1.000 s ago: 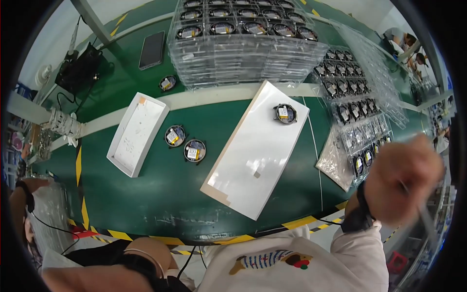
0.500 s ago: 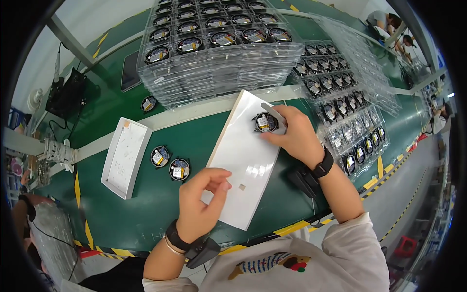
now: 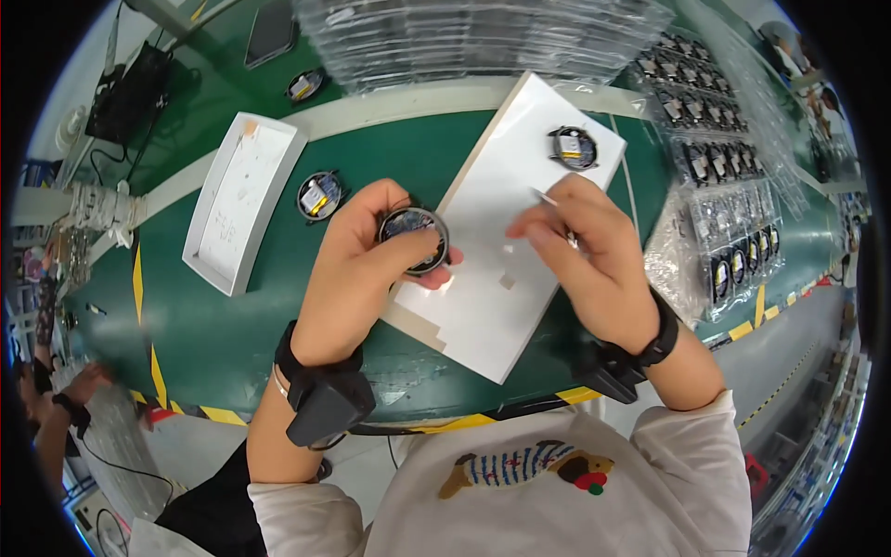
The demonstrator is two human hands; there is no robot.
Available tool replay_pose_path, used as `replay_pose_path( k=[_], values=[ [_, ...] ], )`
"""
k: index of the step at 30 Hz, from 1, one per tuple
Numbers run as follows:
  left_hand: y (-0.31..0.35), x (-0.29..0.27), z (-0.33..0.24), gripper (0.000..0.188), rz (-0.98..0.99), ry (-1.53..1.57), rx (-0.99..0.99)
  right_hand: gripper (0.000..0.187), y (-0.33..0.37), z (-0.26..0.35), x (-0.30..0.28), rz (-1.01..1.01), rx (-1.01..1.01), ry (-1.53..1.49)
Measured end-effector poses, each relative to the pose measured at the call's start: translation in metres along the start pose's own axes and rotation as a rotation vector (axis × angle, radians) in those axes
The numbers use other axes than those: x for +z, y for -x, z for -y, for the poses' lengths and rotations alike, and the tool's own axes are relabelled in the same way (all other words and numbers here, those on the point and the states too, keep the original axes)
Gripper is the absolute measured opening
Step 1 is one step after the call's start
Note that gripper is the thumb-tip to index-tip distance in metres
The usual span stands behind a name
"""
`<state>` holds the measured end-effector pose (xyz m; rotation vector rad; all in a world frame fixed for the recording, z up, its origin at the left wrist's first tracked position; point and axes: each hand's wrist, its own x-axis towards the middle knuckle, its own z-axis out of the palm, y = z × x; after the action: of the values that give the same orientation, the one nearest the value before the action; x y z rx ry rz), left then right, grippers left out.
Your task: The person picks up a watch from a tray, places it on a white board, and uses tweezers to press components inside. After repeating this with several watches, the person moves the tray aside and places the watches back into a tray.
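My left hand (image 3: 357,265) grips a round watch body (image 3: 414,239) with its circuit side up, the thumb lying across it. Over the white board (image 3: 497,320), my right hand (image 3: 594,255) has its fingers closed on thin metal tweezers (image 3: 544,197), mostly hidden by the fingers. Another watch body (image 3: 573,148) rests on the far end of the board. A small greyish square piece (image 3: 508,280) lies on the board between my hands. To the left, a third watch body (image 3: 320,196) sits on the green table beside my left hand.
An open white box lid (image 3: 228,218) stands at left. One more watch body (image 3: 304,85) and a dark phone (image 3: 271,33) lie farther back. Stacked clear trays (image 3: 464,46) rise behind the board; trays of watch bodies (image 3: 710,162) spread at right. Another person's hand (image 3: 85,382) is at far left.
My left hand has taken hold of one of the two watch bodies left of the board. My right hand has left the watch body on the board and come nearer. The view has shifted.
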<state>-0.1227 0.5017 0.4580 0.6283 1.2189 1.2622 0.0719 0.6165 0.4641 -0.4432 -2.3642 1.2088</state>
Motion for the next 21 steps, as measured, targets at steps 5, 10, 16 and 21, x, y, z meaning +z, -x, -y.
replay_pose_path(
  k=[5,10,16,21],
  values=[
    [-0.003,0.004,0.011,0.020,-0.004,0.066,-0.079,0.016,0.022,-0.007,-0.006,0.000,0.309,-0.446],
    [-0.002,0.009,0.018,0.022,0.013,0.081,-0.088,0.010,0.018,-0.007,-0.004,-0.114,0.663,-0.722],
    [-0.004,0.009,0.018,0.020,0.029,0.169,-0.109,0.011,0.017,-0.015,-0.012,0.045,0.640,-0.596],
    [-0.003,0.011,0.013,0.019,0.027,0.051,-0.138,0.013,0.017,-0.015,-0.014,0.057,0.642,-0.582]
  ],
)
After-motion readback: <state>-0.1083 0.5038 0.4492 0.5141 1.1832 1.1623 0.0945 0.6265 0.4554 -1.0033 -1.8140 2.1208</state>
